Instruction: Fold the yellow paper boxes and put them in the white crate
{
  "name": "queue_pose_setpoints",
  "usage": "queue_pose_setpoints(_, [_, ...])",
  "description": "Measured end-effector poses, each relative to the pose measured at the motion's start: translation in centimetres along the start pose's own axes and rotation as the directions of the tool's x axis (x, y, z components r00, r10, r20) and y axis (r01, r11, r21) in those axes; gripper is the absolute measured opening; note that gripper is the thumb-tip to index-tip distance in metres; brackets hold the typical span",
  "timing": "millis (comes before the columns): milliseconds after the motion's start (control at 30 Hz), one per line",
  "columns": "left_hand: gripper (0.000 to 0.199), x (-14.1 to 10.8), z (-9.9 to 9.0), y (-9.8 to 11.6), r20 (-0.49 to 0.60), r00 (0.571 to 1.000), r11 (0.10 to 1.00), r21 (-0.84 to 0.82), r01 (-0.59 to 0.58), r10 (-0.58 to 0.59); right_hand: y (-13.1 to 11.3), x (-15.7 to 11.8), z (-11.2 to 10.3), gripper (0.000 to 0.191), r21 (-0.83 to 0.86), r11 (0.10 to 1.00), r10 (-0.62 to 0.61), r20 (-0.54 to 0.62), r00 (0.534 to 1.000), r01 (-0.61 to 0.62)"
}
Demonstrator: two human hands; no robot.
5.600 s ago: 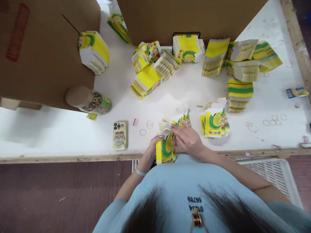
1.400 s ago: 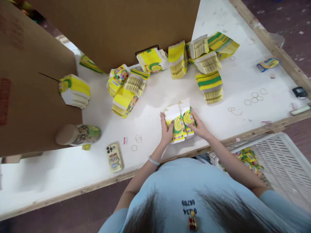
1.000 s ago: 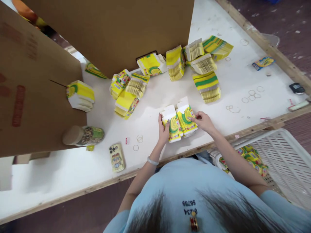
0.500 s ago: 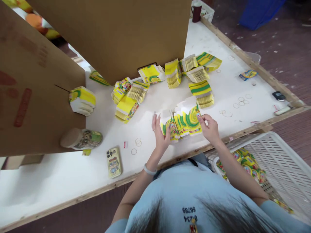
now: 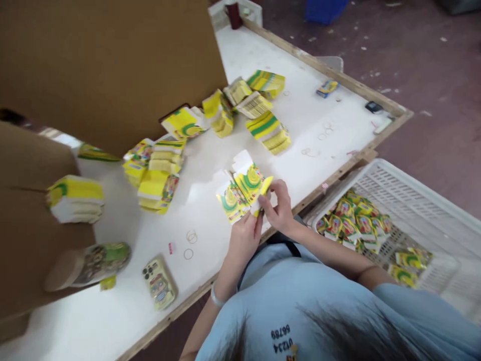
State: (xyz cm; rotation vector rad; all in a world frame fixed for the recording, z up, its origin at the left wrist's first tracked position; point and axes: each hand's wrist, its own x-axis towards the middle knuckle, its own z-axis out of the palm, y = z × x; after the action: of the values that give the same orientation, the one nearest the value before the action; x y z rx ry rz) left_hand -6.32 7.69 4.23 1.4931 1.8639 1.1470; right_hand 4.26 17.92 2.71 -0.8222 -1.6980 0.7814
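Note:
Close to the table's front edge, my right hand (image 5: 278, 208) pinches a small yellow-and-green printed carton (image 5: 266, 186), tilted up off the table. My left hand (image 5: 246, 233) is closed at the lower end of that same carton, its fingertips partly hidden. Just beyond both hands lies a spread of flat cartons (image 5: 230, 201) with white flaps, in the same yellow and green print. Farther back on the table stand bundles of stacked cartons, among them a striped bundle (image 5: 268, 131) and a yellow bundle (image 5: 156, 190).
Tall cardboard sheets (image 5: 112, 65) rise at the back and left. A phone (image 5: 160, 283), a jar (image 5: 101, 263) and rubber bands (image 5: 191, 236) lie on the left; a small blue-yellow box (image 5: 327, 88) on the right. Below right, a white basket (image 5: 424, 200) holds yellow-green packs (image 5: 353, 218).
My right hand has lifted a carton from the spread and brought it toward me. My left hand has left the spread and joined it. The view has swung to the right.

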Motion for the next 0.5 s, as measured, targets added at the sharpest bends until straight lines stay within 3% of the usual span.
queue_pose_setpoints(133, [0.02,-0.3,0.7,-0.1,0.07,0.993,0.988,0.119,-0.1,0.092,0.7,-0.3,-1.8,0.019,-0.076,0.997,-0.025,0.047,0.999,0.029])
queue_pose_setpoints(233, [0.045,-0.4,1.4,0.7,0.119,0.983,0.989,0.036,-0.145,0.139,1.0,-1.4,-2.9,0.025,-0.069,0.997,-0.015,0.087,0.996,0.021])
queue_pose_setpoints(400, [0.071,-1.0,1.5,1.6,0.187,0.981,0.936,-0.352,0.029,0.04,0.3,-2.7,-4.0,0.029,-0.005,1.0,0.02,0.159,0.987,-0.019])
queue_pose_setpoints(500, [0.075,-2.0,1.1,1.3,0.188,0.982,0.924,-0.374,0.08,-0.009,-0.4,-3.0,-3.8,0.028,0.106,0.986,0.103,0.243,0.965,-0.132])
